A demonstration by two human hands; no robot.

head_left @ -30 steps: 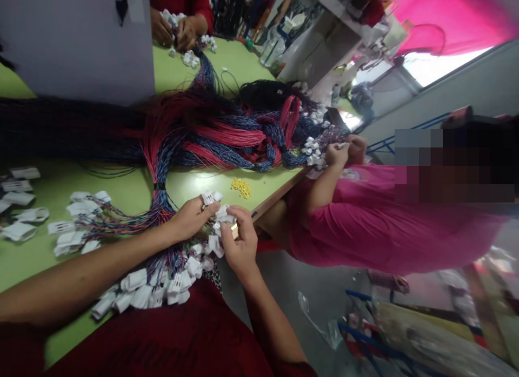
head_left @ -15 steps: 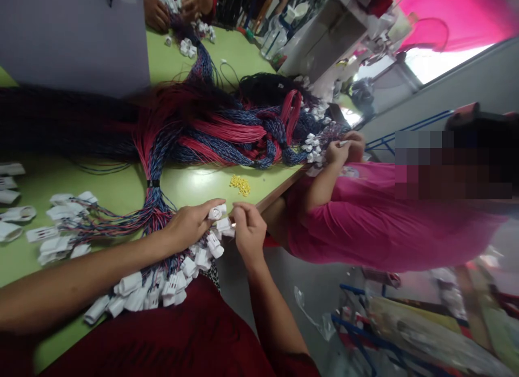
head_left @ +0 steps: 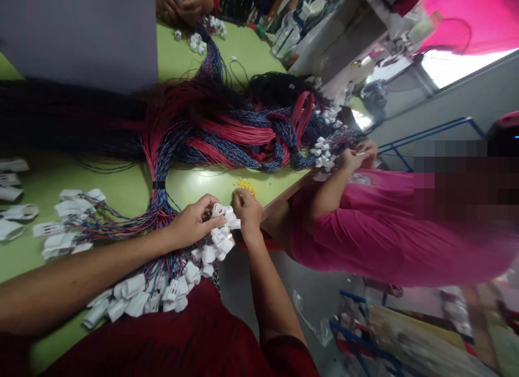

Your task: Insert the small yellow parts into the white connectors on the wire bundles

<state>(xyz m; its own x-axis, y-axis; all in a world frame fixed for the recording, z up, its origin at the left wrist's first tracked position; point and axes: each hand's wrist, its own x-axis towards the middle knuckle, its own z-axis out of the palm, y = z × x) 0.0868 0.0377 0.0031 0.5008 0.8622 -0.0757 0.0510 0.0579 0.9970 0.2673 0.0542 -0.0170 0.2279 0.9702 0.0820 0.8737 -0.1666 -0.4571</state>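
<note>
Connectors with white, slotted, seemingly plastic shells [head_left: 174,289] crowd the near edge of the smooth yellow-green surface [head_left: 190,185], by the wearer's dark red shirt [head_left: 182,339]. They look light and stiff, while the thin blue and red wires [head_left: 160,217] behind them look limp, so I'd take hold by the sides of a shell, not by its wires. Just beyond, the left grip [head_left: 198,221] is closed around a white, round-ended connector [head_left: 219,209], thumb alongside, with more shells bunched beneath. The right grip [head_left: 249,210] is beside it, fingertips gathered at the rim of a small heap of tiny, bright yellow pieces [head_left: 248,187]; whether they pinch one I cannot tell from here. Those pieces seem nearly weightless and apt to scatter, best lifted between the very tips. Past them lies a thick, tangled hank of red and dark blue wire [head_left: 239,131], probably heavy as a whole yet floppy. Off to the right, a co-worker in a pink shirt [head_left: 348,236] holds something small near another white cluster [head_left: 322,153].
</note>
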